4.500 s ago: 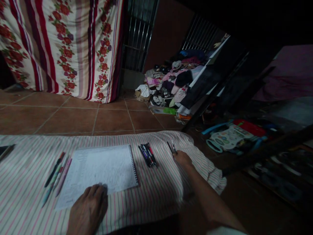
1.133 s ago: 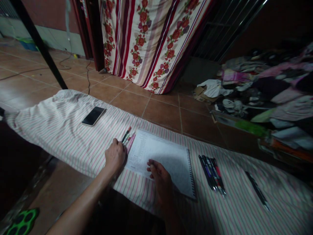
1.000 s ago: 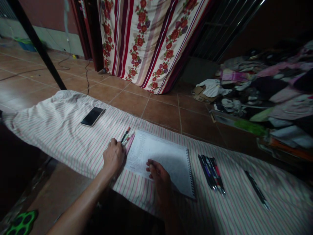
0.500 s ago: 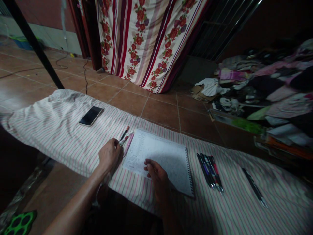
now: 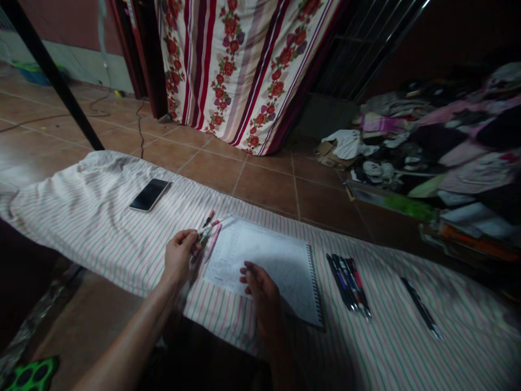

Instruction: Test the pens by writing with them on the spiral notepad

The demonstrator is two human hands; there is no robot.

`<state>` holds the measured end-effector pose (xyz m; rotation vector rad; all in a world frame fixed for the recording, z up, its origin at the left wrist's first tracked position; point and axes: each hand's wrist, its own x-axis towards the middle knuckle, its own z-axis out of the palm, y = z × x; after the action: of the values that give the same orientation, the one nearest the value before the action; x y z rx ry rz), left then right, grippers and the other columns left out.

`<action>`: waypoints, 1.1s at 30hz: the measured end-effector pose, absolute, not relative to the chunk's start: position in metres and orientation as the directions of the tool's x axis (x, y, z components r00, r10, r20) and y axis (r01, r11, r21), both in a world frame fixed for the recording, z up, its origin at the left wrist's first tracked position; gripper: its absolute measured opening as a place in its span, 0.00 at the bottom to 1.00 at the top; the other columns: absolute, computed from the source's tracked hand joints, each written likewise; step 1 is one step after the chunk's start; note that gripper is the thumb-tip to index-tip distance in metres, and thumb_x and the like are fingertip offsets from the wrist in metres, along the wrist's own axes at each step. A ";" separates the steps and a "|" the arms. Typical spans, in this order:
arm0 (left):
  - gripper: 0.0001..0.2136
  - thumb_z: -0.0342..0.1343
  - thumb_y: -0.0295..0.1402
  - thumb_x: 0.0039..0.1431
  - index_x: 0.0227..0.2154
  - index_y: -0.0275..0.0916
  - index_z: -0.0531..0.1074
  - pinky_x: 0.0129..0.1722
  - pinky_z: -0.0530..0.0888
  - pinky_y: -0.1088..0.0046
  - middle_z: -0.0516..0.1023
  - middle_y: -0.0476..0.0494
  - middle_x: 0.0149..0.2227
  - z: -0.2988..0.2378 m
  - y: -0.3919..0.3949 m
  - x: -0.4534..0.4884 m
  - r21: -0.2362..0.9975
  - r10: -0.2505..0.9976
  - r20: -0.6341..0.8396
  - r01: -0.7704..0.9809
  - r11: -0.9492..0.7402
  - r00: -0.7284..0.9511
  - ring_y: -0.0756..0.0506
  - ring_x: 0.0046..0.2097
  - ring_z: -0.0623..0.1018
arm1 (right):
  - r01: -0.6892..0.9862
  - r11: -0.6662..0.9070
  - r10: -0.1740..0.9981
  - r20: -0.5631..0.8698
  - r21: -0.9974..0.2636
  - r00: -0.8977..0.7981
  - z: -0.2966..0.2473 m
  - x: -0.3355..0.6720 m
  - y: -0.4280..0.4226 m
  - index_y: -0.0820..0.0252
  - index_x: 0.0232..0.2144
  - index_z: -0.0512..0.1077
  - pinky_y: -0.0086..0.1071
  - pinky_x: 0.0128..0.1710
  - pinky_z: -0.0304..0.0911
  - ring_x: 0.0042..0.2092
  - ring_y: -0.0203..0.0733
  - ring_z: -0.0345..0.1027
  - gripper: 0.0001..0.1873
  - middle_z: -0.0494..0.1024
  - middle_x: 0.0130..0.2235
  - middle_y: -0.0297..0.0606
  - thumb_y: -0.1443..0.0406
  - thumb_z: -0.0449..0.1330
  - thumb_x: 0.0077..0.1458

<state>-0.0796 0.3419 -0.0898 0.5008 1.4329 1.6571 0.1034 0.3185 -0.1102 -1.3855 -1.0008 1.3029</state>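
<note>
My left hand is closed, thumb and fingers pinching a slim white pen with a red end. Just beyond it lies a dark pen with an orange end, and a pink pen rests along the left edge of a spiral notebook. A sheet with faint print covers the notebook's left part. Over the notebook's lower edge, my right hand is half curled, fingers apart, with nothing visible in it. A row of several pens lies to the right of the notebook's spiral.
Striped cloth covers the long surface. On it, a phone lies at the left and a dark pen far right. Beyond are a tiled floor, a floral curtain and a heap of clothes. A dark pole slants at upper left.
My left hand has lifted the white pen slightly and turned, so its red end sits farther right near the pink pen. The right hand has barely moved.
</note>
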 end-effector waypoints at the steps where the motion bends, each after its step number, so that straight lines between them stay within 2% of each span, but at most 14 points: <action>1: 0.12 0.59 0.38 0.41 0.26 0.33 0.68 0.17 0.57 0.80 0.68 0.53 0.17 -0.088 0.340 -0.074 0.926 0.837 -0.248 -0.373 0.056 -0.488 0.56 0.17 0.62 | -0.057 -0.202 0.972 -0.207 -0.978 0.115 -0.110 0.102 0.319 0.62 0.36 0.72 0.29 0.24 0.59 0.29 0.39 0.69 0.21 0.77 0.31 0.41 0.53 0.61 0.41; 7: 0.11 0.60 0.36 0.42 0.25 0.33 0.68 0.18 0.58 0.81 0.70 0.51 0.20 -0.088 0.325 -0.040 0.856 0.926 -0.334 -0.468 0.220 -0.174 0.57 0.18 0.64 | -0.194 -0.259 0.936 -0.296 -0.946 0.192 -0.098 0.105 0.320 0.60 0.43 0.67 0.27 0.22 0.58 0.26 0.36 0.66 0.28 0.76 0.30 0.39 0.50 0.61 0.41; 9: 0.11 0.59 0.37 0.42 0.24 0.33 0.68 0.18 0.57 0.81 0.69 0.51 0.19 -0.090 0.322 -0.032 0.864 0.932 -0.343 -0.430 0.263 -0.119 0.57 0.18 0.63 | -0.238 -0.270 0.924 -0.320 -0.933 0.210 -0.096 0.111 0.320 0.59 0.41 0.68 0.26 0.22 0.58 0.25 0.34 0.64 0.27 0.74 0.29 0.36 0.49 0.60 0.42; 12: 0.11 0.57 0.38 0.45 0.25 0.34 0.67 0.17 0.55 0.80 0.68 0.51 0.18 -0.092 0.321 -0.025 0.901 0.948 -0.311 -0.340 0.271 -0.069 0.56 0.17 0.62 | -0.265 -0.258 0.930 -0.313 -0.929 0.194 -0.096 0.120 0.322 0.59 0.33 0.70 0.24 0.20 0.55 0.23 0.31 0.59 0.20 0.68 0.24 0.31 0.50 0.60 0.44; 15: 0.09 0.52 0.38 0.49 0.25 0.36 0.66 0.19 0.58 0.79 0.66 0.52 0.17 -0.094 0.320 -0.024 0.965 0.970 -0.237 -0.127 0.228 -0.060 0.54 0.18 0.63 | -0.268 -0.237 0.926 -0.301 -0.934 0.227 -0.098 0.128 0.325 0.61 0.29 0.71 0.24 0.18 0.50 0.21 0.29 0.53 0.19 0.64 0.21 0.29 0.51 0.60 0.43; 17: 0.08 0.49 0.36 0.52 0.25 0.36 0.67 0.23 0.63 0.76 0.68 0.49 0.20 -0.094 0.319 -0.024 0.981 0.994 -0.082 0.167 0.094 -0.077 0.51 0.23 0.67 | -0.248 -0.236 0.922 -0.297 -0.940 0.249 -0.097 0.130 0.325 0.61 0.30 0.72 0.24 0.19 0.51 0.21 0.29 0.54 0.20 0.65 0.22 0.30 0.51 0.61 0.43; 19: 0.09 0.47 0.33 0.55 0.28 0.37 0.70 0.34 0.67 0.71 0.73 0.44 0.29 -0.093 0.316 -0.024 0.865 0.992 0.129 0.490 -0.111 -0.002 0.48 0.33 0.71 | -0.208 -0.236 0.927 -0.284 -0.949 0.246 -0.095 0.131 0.324 0.62 0.31 0.73 0.24 0.20 0.52 0.22 0.30 0.55 0.20 0.66 0.23 0.31 0.51 0.60 0.44; 20: 0.09 0.46 0.32 0.56 0.31 0.37 0.72 0.39 0.67 0.68 0.74 0.43 0.32 -0.092 0.315 -0.024 0.773 0.976 0.207 0.602 -0.201 0.061 0.46 0.37 0.71 | -0.189 -0.235 0.929 -0.277 -0.954 0.244 -0.095 0.131 0.324 0.62 0.31 0.73 0.25 0.20 0.53 0.23 0.30 0.56 0.20 0.66 0.23 0.31 0.51 0.60 0.43; 22: 0.11 0.45 0.32 0.57 0.37 0.39 0.72 0.42 0.67 0.65 0.75 0.41 0.36 -0.090 0.314 -0.022 0.591 0.942 0.279 0.740 -0.320 0.184 0.44 0.41 0.71 | -0.154 -0.241 0.933 -0.272 -0.958 0.234 -0.095 0.130 0.324 0.61 0.30 0.74 0.25 0.21 0.54 0.23 0.31 0.57 0.20 0.67 0.22 0.32 0.51 0.59 0.42; 24: 0.12 0.45 0.34 0.59 0.41 0.39 0.71 0.42 0.67 0.65 0.75 0.41 0.37 -0.090 0.313 -0.018 0.462 0.919 0.285 0.800 -0.382 0.274 0.44 0.41 0.70 | -0.116 -0.246 0.935 -0.268 -0.962 0.234 -0.097 0.128 0.324 0.61 0.29 0.75 0.26 0.21 0.55 0.22 0.32 0.57 0.20 0.66 0.21 0.32 0.51 0.59 0.42; 26: 0.14 0.42 0.35 0.61 0.42 0.39 0.70 0.39 0.67 0.67 0.74 0.42 0.36 -0.092 0.313 -0.013 0.396 0.912 0.264 0.826 -0.400 0.315 0.44 0.39 0.70 | -0.071 -0.241 0.939 -0.251 -0.968 0.235 -0.100 0.127 0.324 0.61 0.28 0.75 0.26 0.22 0.56 0.23 0.32 0.58 0.19 0.66 0.20 0.31 0.51 0.59 0.41; 33: 0.15 0.37 0.34 0.63 0.42 0.39 0.69 0.34 0.67 0.71 0.69 0.43 0.32 -0.095 0.311 -0.001 0.356 0.934 0.241 0.871 -0.337 0.263 0.47 0.34 0.69 | -0.105 -0.221 0.945 -0.240 -0.970 0.224 -0.102 0.125 0.326 0.61 0.32 0.74 0.27 0.22 0.59 0.26 0.35 0.65 0.21 0.74 0.25 0.36 0.51 0.60 0.40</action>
<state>-0.0011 0.3108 -0.0952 2.3713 1.7115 0.6207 0.1252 0.3257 -0.1020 -1.4206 -0.8546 1.2299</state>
